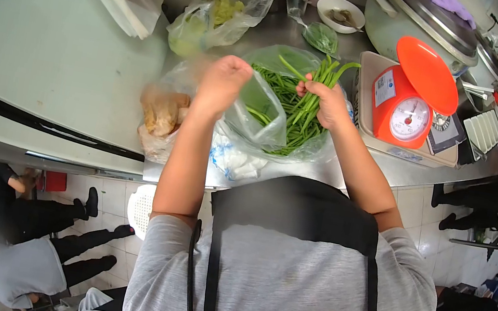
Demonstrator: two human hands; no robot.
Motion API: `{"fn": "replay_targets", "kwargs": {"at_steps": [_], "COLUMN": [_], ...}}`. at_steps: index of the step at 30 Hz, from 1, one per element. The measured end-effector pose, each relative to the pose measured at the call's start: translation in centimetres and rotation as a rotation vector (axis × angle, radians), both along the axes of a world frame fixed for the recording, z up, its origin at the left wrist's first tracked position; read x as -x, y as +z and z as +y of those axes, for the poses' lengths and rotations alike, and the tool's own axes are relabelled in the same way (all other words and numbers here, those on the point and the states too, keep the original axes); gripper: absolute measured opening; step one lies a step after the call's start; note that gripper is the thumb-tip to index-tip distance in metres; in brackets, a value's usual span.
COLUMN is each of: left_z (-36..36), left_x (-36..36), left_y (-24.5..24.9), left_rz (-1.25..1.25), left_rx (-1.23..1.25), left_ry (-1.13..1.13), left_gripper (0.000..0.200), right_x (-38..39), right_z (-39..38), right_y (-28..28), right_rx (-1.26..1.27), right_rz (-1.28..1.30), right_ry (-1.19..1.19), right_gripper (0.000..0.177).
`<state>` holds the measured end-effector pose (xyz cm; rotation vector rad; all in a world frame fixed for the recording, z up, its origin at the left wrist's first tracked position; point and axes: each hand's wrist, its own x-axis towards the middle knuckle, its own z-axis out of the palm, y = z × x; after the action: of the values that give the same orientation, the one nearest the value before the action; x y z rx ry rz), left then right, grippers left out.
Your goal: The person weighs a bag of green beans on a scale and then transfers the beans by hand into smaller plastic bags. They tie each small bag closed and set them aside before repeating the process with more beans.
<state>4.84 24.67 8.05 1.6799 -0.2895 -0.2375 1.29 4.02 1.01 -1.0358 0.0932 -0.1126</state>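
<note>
My right hand is closed round a bunch of long green beans, whose ends stick out above the fingers. Under it, more green beans fill a clear plastic bag that lies open on the steel counter. My left hand is raised at the bag's left side with its fingers curled inward. Whatever those fingers hold, if anything, I cannot make out. A bag of brown food pieces lies to the left, near my left forearm.
An orange dial scale stands on a beige tub at the right. Behind are a bag of leafy greens, a white bowl and a large lidded pot. Other people are at lower left and far right.
</note>
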Motion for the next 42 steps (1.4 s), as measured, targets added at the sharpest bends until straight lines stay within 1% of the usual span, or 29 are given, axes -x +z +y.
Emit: {"fn": "replay_targets", "kwargs": {"at_steps": [1, 4, 7, 8, 10, 11, 13, 15, 16, 19, 20, 23, 24, 25, 26, 27, 29, 30, 33, 34, 37, 38, 40, 41, 42], "left_z": [-0.7, -2.7, -3.9, -4.0, -4.0, -3.6, -2.7, -3.0, -3.3, -4.8, -4.9, -4.2, -3.7, -3.2, -3.0, -3.2, -3.6, -3.7, -4.0, -3.9, -3.8, -3.7, -3.8, -3.8, -3.7], "left_x": [0.0, 0.4, 0.9, 0.7, 0.1, -0.1, -0.4, -0.9, -1.2, -1.3, -1.5, -1.4, -1.3, -1.2, -1.1, -1.1, -1.0, -1.1, -1.5, -1.5, -2.4, -2.5, -2.1, -1.8, -1.6], "left_y": [-0.2, 0.1, 0.8, 0.5, -0.3, -0.2, 0.1, -0.7, -1.0, -1.1, -0.7, 1.1, 1.8, 2.5, 3.0, 3.3, 3.4, 3.2, 2.3, 2.2, 1.4, 1.1, 1.5, 1.6, 1.6], "left_rz": [-0.012, -0.008, 0.064, 0.038, -0.016, -0.003, 0.023, -0.061, -0.100, -0.090, -0.224, -0.388, -0.422, -0.455, -0.487, -0.443, -0.349, -0.341, -0.335, -0.338, -0.295, -0.268, -0.324, -0.352, -0.320], "left_rx": [0.002, -0.027, 0.100, 0.077, 0.033, 0.026, 0.011, -0.058, -0.092, -0.063, -0.207, -0.502, -0.605, -0.708, -0.811, -0.787, -0.745, -0.703, -0.603, -0.589, -0.493, -0.455, -0.503, -0.527, -0.486], "left_ry": [-0.029, -0.097, -0.155, -0.129, -0.073, -0.068, -0.054, -0.078, -0.091, -0.177, -0.145, -0.100, -0.112, -0.125, -0.138, -0.128, -0.115, -0.115, -0.122, -0.125, -0.131, -0.135, -0.106, -0.092, -0.087], "left_gripper": [0.013, 0.014, 0.012, 0.012, 0.011, 0.011, 0.011, 0.011, 0.011, 0.014, 0.017, 0.016, 0.017, 0.018, 0.019, 0.019, 0.019, 0.019, 0.020, 0.020, 0.020, 0.020, 0.021, 0.021, 0.020], "right_x": [0.3, 0.3, 0.3, 0.4, 0.1, 0.0, -0.4, -0.4, -0.4, 0.1, -0.6, -0.8, -0.5, -0.5, 0.1, 1.0, 2.1, 2.4, 2.1, 1.9, 2.5, 2.7, 2.8, 2.8, 2.8], "right_z": [0.3, 0.9, 1.4, 1.4, 0.9, 0.5, -0.8, -0.9, -0.4, 2.4, 2.4, 0.4, -0.3, -1.0, -1.0, -0.8, 1.0, 2.1, 4.1, 4.1, 5.0, 5.7, 7.1, 7.2, 7.3], "right_y": [0.9, 2.5, 3.2, 3.0, 2.8, 2.8, 3.1, 3.9, 4.4, 4.9, 4.5, 5.5, 6.3, 6.9, 8.0, 9.0, 10.3, 10.5, 8.7, 7.5, 7.8, 7.5, 6.2, 5.8, 5.5], "right_rx": [-0.035, 0.032, 0.287, 0.264, 0.187, 0.148, 0.085, 0.035, 0.116, 0.395, 0.414, 0.467, 0.373, 0.298, 0.125, -0.049, -0.044, -0.042, 0.560, 0.635, 1.154, 1.132, 1.089, 1.054, 1.019], "right_rz": [-0.002, -0.015, -0.052, -0.038, -0.023, -0.016, -0.029, -0.041, -0.030, -0.193, -0.256, -0.141, -0.111, -0.142, -0.195, -0.245, -0.327, -0.367, -0.633, -0.751, -1.250, -1.289, -1.366, -1.318, -1.270], "right_ry": [0.017, 0.085, 0.098, 0.114, 0.062, 0.039, 0.075, 0.090, 0.129, 0.090, 0.124, -0.011, -0.076, -0.139, -0.125, -0.111, -0.114, -0.118, -0.428, -0.405, -0.332, -0.287, -0.197, -0.172, -0.147], "right_gripper": [0.022, 0.022, 0.023, 0.023, 0.022, 0.022, 0.022, 0.023, 0.029, 0.032, 0.036, 0.033, 0.029, 0.027, 0.028, 0.029, 0.028, 0.028, 0.021, 0.019, 0.021, 0.022, 0.022, 0.022, 0.022]}}
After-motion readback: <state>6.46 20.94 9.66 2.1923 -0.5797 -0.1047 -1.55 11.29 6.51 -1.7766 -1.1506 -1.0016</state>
